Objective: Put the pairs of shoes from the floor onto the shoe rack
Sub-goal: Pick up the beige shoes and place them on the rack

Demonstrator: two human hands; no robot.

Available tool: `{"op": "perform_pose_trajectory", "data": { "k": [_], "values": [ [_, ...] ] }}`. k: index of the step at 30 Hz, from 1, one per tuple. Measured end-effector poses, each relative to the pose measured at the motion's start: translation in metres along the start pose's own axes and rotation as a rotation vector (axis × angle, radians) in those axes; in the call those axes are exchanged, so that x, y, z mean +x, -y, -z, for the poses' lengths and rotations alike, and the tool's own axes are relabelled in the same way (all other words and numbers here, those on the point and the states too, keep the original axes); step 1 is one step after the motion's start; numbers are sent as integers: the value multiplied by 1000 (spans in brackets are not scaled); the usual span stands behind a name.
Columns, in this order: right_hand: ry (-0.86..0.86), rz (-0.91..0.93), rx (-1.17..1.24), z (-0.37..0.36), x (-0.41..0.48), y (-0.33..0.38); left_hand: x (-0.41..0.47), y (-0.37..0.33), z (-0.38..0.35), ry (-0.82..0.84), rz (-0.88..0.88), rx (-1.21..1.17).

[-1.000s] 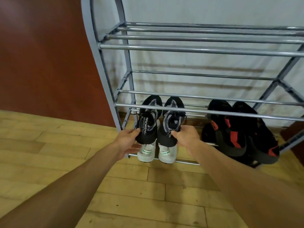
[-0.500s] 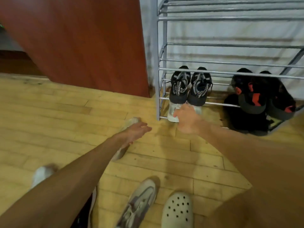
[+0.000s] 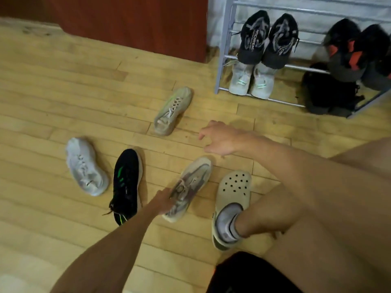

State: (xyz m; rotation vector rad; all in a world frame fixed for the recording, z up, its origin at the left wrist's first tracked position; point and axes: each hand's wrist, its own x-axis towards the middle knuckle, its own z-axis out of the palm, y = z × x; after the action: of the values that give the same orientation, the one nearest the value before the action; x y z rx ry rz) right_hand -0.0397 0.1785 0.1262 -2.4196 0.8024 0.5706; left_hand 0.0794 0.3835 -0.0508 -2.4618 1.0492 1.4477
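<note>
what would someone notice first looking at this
Single shoes lie scattered over the wooden floor: a white shoe, a black shoe, a beige shoe. The left hand touches a grey shoe at centre bottom. Top right, the shoe rack holds a black pair; the right hand hovers empty.

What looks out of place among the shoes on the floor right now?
The white sneaker and the black sneaker lie side by side, neither with a mate in view. The beige sneaker near the rack lies apart from the similar grey-beige sneaker.
</note>
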Motion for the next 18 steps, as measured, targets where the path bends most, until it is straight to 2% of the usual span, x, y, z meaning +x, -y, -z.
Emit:
{"op": "perform_pose_trajectory", "data": {
  "k": [2, 5, 14, 18],
  "values": [
    [3, 19, -29, -3, -7, -5, -2, 6, -12, -64, 22, 41],
    [14, -8, -47, -7, -14, -14, -4, 1, -17, -116, 89, -72],
    [73, -70, -59, -8, -13, -18, -12, -4, -19, 129, 175, -605],
    [82, -54, -2, -5, -15, -4, -26, -14, -6, 29, 110, -712]
  ]
}}
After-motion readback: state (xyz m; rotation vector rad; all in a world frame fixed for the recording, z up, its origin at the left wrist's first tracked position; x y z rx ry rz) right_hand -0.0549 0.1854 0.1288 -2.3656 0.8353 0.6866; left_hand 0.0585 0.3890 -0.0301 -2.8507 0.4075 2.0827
